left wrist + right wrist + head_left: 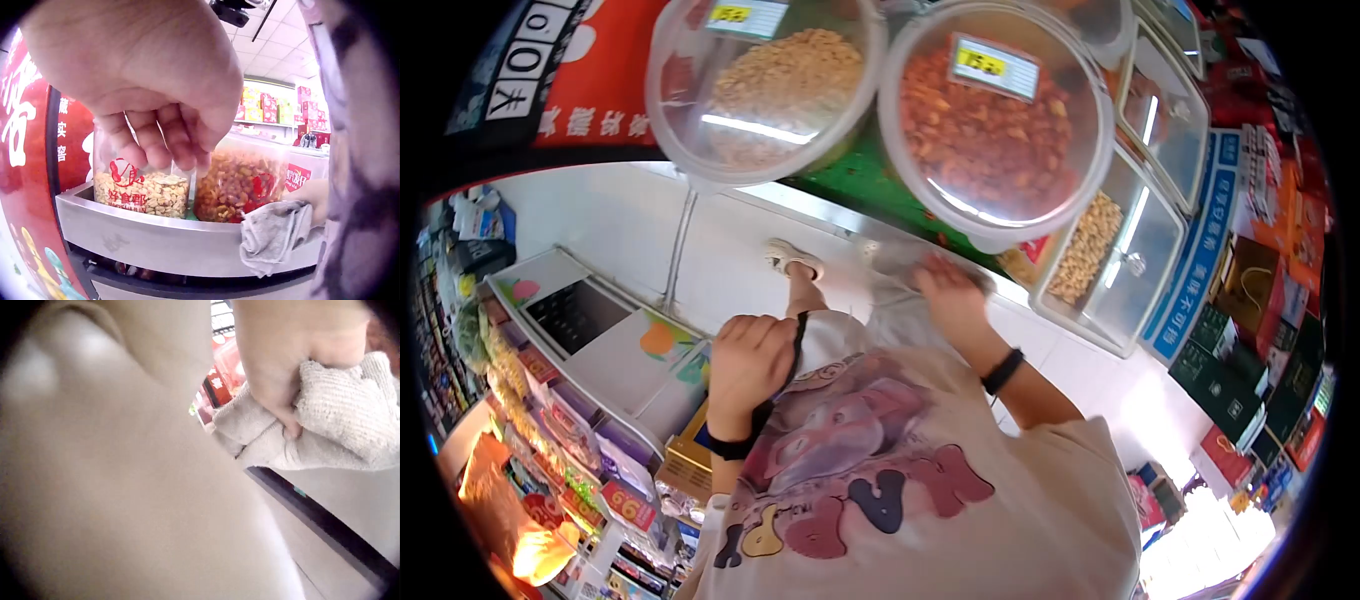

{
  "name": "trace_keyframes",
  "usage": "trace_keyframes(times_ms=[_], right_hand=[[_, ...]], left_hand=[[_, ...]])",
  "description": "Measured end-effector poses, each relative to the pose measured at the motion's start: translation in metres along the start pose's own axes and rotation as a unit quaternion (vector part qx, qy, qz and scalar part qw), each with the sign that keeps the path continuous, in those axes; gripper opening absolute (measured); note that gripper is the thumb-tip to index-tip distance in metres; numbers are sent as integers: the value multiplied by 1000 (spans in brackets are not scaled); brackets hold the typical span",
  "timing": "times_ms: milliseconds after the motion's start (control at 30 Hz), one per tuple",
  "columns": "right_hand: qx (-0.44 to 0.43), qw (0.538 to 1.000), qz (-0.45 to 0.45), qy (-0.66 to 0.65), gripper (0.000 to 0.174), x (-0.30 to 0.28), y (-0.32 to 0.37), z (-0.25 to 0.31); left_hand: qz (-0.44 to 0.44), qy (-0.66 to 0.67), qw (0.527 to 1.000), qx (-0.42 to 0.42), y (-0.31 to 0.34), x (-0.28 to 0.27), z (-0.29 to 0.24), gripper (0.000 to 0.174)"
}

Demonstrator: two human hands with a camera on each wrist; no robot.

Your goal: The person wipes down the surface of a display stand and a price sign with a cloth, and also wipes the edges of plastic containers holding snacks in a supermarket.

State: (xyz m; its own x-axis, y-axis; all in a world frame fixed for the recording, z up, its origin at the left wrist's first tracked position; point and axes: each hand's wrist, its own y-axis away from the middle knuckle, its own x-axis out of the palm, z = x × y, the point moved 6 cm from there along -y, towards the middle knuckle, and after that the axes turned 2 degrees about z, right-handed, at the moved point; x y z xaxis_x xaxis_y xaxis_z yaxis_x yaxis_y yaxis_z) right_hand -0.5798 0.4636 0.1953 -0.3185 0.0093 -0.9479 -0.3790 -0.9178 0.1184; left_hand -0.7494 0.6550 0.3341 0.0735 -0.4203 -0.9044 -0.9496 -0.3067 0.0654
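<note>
My right hand (pixel 955 305) grips a light grey cloth (pixel 347 415), its fingers sunk into the bunched folds in the right wrist view. In the left wrist view the rag hangs over the metal edge (pixel 156 240) of the display stand, below the tubs. With nothing in its grasp, my left hand (pixel 752 365) hovers before my shirt, fingers loosely bent. Closest to the hands stand two clear lidded tubs: one of pale peanuts (pixel 785 90), the other of reddish coated nuts (pixel 990 140).
More clear bins (pixel 1090 250) of nuts line the right of the stand. A white freezer-like chest (pixel 600 330) and packed snack shelves lie to the left. Boxes and gift bags (pixel 1250 290) fill the right side. White floor shows beneath me.
</note>
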Motion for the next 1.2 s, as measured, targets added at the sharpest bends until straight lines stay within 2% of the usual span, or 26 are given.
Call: trace_keyframes(times_ms=[200, 300, 333, 400, 500, 600, 833, 933, 1000, 1100, 1200], right_hand=[[-48, 996, -43, -67, 19, -1, -77, 58], [-51, 991, -103, -71, 34, 5, -85, 66], [-36, 993, -74, -88, 32, 5, -83, 62], [-5, 992, -14, -125, 30, -1, -68, 47], [3, 991, -3, -136, 39, -2, -28, 10], [45, 993, 6, -107, 44, -14, 29, -31], [282, 952, 59, -100, 50, -18, 165, -135], [267, 957, 27, -115, 51, -26, 196, -164], [257, 961, 39, -95, 51, -21, 198, -167], [239, 965, 39, -97, 55, -19, 187, -155], [193, 975, 28, -111, 56, -24, 144, -123]], left_hand=[[-5, -18, 1000, 11, 3, -2, -7, 20], [-8, -22, 1000, 18, 4, -4, -8, 21], [-10, -23, 1000, 18, 3, -4, -7, 21], [-11, -22, 1000, 17, 3, -3, -6, 22], [1, -22, 999, 28, 1, 4, -6, 23], [14, -7, 999, 46, -3, 15, -8, 23], [34, 25, 995, 88, -24, 25, -18, 22], [31, 23, 994, 99, -28, 23, -20, 22], [27, 20, 995, 99, -28, 23, -17, 22], [30, 10, 995, 92, -28, 23, -13, 22], [30, 16, 995, 96, -31, 25, -16, 22]])
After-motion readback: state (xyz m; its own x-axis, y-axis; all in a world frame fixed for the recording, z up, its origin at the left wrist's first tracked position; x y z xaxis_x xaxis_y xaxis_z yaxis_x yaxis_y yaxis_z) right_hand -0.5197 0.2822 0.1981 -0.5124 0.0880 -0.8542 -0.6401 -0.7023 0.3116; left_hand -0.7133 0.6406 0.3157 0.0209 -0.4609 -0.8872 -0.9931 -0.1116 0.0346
